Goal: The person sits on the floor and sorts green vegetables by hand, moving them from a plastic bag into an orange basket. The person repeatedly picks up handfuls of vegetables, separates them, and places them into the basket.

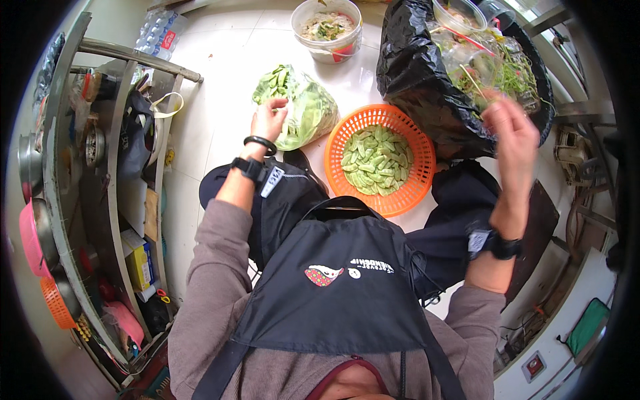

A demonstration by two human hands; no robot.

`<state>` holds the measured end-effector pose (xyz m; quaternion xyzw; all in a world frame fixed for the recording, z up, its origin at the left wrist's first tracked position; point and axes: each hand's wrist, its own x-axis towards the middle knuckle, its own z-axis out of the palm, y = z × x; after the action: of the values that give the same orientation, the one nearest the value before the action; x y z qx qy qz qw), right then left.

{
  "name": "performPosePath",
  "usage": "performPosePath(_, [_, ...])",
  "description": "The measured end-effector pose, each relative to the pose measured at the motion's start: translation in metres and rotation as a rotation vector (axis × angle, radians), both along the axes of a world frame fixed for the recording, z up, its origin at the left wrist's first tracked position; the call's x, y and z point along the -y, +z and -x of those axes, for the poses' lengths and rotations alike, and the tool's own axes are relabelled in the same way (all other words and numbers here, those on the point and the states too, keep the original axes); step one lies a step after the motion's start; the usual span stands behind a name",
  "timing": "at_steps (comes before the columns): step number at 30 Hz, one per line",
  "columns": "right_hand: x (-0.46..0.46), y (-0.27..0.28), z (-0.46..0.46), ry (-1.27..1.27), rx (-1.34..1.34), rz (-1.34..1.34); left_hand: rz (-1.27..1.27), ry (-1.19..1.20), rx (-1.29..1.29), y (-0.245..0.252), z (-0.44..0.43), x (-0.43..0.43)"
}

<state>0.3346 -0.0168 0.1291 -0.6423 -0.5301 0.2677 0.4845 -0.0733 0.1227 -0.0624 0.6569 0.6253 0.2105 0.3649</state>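
My left hand (pixel 269 119) is at the near left side of a clear plastic bag (pixel 312 112) full of flat green bean pods (pixel 278 81). Its fingers curl by the bag's opening, and whether they grip a pod is hidden. Blurred, my right hand (pixel 512 122) hovers over the near right rim of a bin lined with a black garbage bag (pixel 407 65). The fingertips are drawn together, but I cannot make out anything between them. Between my knees stands an orange plastic colander (pixel 332 160), with many trimmed-looking pods (pixel 377 160) heaped in it.
Beyond the bag, a white bucket (pixel 325 50) holds food scraps. Plant trimmings (pixel 520 75) and plastic containers (pixel 460 15) fill the bin. A metal shelf rack (pixel 112 150) loaded with kitchenware lines the left side. Wrapped water bottles (pixel 159 32) lie behind it on the tiled floor (pixel 225 55).
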Motion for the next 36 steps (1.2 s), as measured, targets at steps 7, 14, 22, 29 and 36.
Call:
performPosePath(7, [-0.024, -0.003, -0.01, -0.409, 0.937, -0.305, 0.2, -0.238, -0.63, -0.114, 0.039, -0.024])
performPosePath(14, [0.004, -0.082, 0.082, 0.113, 0.434, -0.034, 0.207, -0.029, -0.576, -0.158, 0.032, -0.019])
performPosePath(22, [0.025, -0.145, 0.162, 0.456, -0.093, 0.478, 0.088, 0.341, 0.599, -0.042, 0.019, 0.006])
performPosePath(29, [0.049, -0.126, 0.162, 0.583, -0.082, 0.376, -0.053, -0.558, 0.201, 0.063, -0.051, 0.135])
performPosePath(36, [0.084, -0.117, 0.152, 0.54, 0.182, 0.26, -0.242, -0.674, 0.165, 0.094, -0.068, 0.158])
